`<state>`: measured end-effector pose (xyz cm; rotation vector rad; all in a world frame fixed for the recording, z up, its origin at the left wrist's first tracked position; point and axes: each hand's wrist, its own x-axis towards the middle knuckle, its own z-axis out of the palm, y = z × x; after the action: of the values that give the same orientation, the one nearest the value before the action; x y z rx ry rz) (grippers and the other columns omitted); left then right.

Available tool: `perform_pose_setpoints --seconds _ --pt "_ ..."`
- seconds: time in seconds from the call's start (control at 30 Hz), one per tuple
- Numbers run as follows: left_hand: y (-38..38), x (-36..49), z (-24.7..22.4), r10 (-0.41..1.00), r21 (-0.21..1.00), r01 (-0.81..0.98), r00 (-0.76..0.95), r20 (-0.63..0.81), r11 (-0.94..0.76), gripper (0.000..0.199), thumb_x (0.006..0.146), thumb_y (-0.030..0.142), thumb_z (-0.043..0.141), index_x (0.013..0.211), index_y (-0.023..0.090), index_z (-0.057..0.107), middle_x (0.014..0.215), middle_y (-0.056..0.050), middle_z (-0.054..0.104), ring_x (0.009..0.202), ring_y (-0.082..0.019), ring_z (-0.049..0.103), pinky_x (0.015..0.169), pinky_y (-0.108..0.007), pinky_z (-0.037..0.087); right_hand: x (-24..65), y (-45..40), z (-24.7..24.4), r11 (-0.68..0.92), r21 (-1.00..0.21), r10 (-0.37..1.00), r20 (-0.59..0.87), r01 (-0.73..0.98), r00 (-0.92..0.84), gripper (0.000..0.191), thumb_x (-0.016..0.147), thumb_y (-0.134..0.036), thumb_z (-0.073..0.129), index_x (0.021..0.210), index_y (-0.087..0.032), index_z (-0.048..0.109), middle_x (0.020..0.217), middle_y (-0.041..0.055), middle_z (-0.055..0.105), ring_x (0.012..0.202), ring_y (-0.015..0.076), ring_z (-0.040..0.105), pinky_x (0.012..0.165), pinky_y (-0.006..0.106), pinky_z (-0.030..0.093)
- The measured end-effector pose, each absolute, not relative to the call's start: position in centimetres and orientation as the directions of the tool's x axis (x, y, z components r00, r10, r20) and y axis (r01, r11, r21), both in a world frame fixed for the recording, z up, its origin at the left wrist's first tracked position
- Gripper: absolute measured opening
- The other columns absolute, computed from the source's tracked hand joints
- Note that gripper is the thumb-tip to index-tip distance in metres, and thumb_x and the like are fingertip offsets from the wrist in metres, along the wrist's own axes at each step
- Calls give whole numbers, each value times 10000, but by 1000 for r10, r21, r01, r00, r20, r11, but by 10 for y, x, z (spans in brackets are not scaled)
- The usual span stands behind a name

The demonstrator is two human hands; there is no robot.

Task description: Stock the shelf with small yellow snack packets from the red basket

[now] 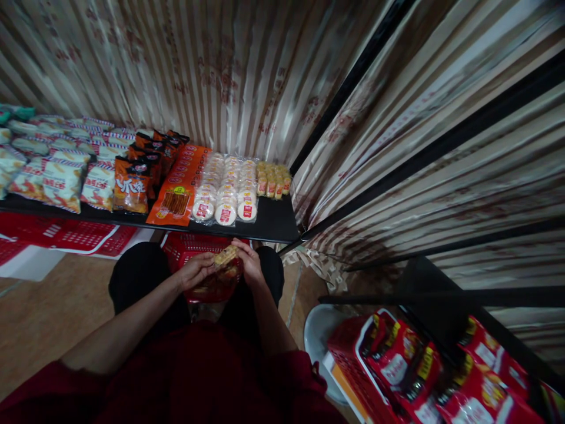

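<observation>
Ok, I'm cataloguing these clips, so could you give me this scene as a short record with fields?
Left hand: holds one end of a yellowish packet
Right hand: holds its other end
Black shelf: pale snack bags, orange-and-black bags, orange packs, round white packets, small yellow packets
Lower right: red basket holding red bags

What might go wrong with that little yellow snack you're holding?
The small yellow packet is held between the fingertips of the left hand and right hand, so it might slip and drop into the red basket below. If the hands lift it toward the black shelf, they might bump the round white packets near its front edge.
</observation>
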<state>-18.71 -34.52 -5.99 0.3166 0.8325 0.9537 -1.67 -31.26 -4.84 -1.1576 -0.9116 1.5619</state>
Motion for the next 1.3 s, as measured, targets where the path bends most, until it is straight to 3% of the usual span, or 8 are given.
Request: perform_pose_setpoints --seconds 0.23,0.5,0.87,1.03,1.3 --pt "-345 -180 -61 792 487 -640 363 -490 595 234 737 -12 542 956 22 617 979 -159 670 826 -174 673 784 -232 526 -10 -311 -54 -248 -933 968 -227 -262 -108 255 643 -264 611 870 -218 718 1167 13 631 976 199 580 772 267 462" --pt "-346 -174 -58 759 422 -668 351 -549 613 305 767 -30 464 1046 38 568 917 -126 684 772 -150 682 696 -187 543 -7 -313 -50 -295 -903 954 -259 -313 -151 372 601 -196 586 957 -206 696 805 -14 683 721 136 572 666 231 445" --pt "-346 -170 -60 745 395 -683 337 -576 614 409 781 -29 428 1180 34 487 900 -127 692 747 -157 689 661 -193 551 -6 -313 -50 -288 -898 956 -250 -333 -152 358 584 -210 652 939 -216 690 929 3 685 841 158 584 754 247 440" --pt "-347 -169 -60 738 384 -684 342 -583 620 388 785 -10 447 1165 56 491 893 -120 693 779 -163 691 691 -201 556 -5 -314 -48 -276 -916 960 -245 -293 -136 349 596 -248 668 944 -220 690 882 -6 685 799 149 583 750 253 438" --pt "-347 -166 -65 704 353 -675 354 -615 648 284 801 22 456 1077 22 522 860 -160 698 817 -189 690 727 -212 555 -3 -317 -45 -293 -912 956 -274 -287 -104 359 607 -319 693 950 -212 689 759 -14 662 646 113 547 623 227 428"
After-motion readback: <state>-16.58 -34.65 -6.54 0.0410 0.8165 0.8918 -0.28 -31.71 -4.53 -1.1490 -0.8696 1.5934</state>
